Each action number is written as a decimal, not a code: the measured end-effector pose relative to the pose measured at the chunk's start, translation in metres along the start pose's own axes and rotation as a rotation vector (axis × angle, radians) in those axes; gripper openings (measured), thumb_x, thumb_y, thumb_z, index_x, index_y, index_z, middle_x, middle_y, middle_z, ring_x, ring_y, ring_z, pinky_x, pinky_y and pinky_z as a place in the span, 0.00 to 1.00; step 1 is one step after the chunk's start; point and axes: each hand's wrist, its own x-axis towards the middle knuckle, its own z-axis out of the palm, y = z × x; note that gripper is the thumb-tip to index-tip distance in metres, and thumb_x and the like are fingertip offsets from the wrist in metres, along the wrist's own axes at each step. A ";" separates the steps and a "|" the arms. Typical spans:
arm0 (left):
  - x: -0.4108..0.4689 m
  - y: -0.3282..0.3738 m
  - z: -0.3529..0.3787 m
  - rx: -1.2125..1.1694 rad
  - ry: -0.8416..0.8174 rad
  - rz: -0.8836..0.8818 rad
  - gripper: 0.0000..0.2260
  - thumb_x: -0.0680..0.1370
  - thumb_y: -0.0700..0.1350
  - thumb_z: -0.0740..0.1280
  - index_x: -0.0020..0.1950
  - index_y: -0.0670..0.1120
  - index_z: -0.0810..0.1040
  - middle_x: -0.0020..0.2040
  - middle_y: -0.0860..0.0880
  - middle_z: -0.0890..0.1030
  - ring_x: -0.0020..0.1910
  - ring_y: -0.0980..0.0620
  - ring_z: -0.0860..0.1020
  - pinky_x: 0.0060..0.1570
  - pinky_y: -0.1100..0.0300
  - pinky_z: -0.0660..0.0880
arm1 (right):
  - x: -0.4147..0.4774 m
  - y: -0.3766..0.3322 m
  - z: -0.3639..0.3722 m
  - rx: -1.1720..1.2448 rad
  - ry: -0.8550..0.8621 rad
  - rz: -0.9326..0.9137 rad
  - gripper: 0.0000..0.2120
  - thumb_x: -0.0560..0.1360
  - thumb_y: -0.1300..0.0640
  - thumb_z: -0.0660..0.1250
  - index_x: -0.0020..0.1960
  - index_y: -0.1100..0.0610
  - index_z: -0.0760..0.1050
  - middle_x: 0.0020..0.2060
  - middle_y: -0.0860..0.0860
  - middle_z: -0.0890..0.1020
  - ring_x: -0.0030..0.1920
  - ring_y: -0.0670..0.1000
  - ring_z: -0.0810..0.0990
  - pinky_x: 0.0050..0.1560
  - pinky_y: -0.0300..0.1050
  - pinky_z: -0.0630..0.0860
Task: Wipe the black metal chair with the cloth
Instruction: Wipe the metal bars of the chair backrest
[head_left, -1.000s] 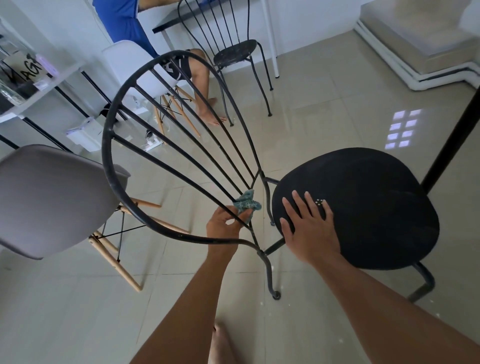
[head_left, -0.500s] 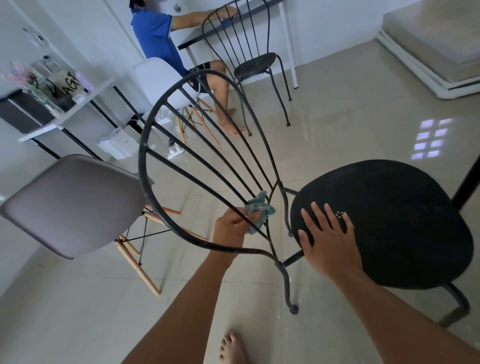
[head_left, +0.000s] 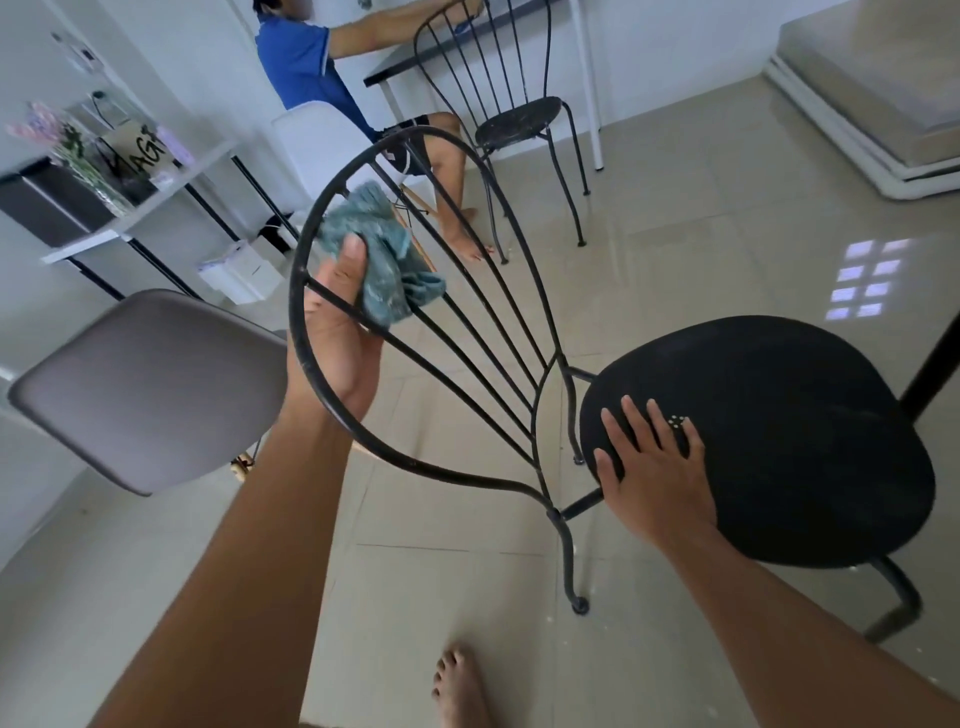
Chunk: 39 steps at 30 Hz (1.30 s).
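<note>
There's the black metal chair (head_left: 789, 431), upright, round seat, looped back of fanned spokes; crumpled teal cloth (head_left: 387, 270) bunched against the upper spokes.

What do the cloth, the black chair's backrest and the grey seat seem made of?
Cloth: teal terry or microfibre, by its fuzzy nap. Backrest: thin metal rods, black paint chipped in spots. Grey seat: probably moulded plastic, smooth and matte.
</note>
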 end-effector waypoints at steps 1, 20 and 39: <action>0.002 0.005 0.001 -0.011 0.009 0.027 0.15 0.90 0.44 0.59 0.74 0.40 0.77 0.66 0.41 0.83 0.66 0.41 0.82 0.69 0.38 0.78 | 0.000 0.000 0.000 -0.001 0.001 -0.001 0.32 0.86 0.35 0.42 0.88 0.42 0.47 0.89 0.49 0.49 0.88 0.55 0.45 0.86 0.66 0.46; -0.017 -0.048 -0.016 -0.040 0.353 -0.263 0.12 0.84 0.52 0.69 0.61 0.47 0.83 0.54 0.50 0.87 0.58 0.50 0.82 0.62 0.52 0.80 | 0.001 0.001 0.002 -0.005 0.011 0.002 0.33 0.85 0.35 0.39 0.88 0.43 0.50 0.89 0.49 0.51 0.88 0.55 0.47 0.85 0.67 0.47; -0.007 -0.095 0.024 0.159 0.069 -0.220 0.10 0.85 0.45 0.73 0.64 0.44 0.86 0.60 0.47 0.90 0.60 0.45 0.88 0.63 0.44 0.84 | 0.002 0.001 0.002 0.003 -0.001 0.000 0.33 0.86 0.35 0.41 0.88 0.43 0.48 0.89 0.50 0.51 0.88 0.56 0.46 0.85 0.67 0.48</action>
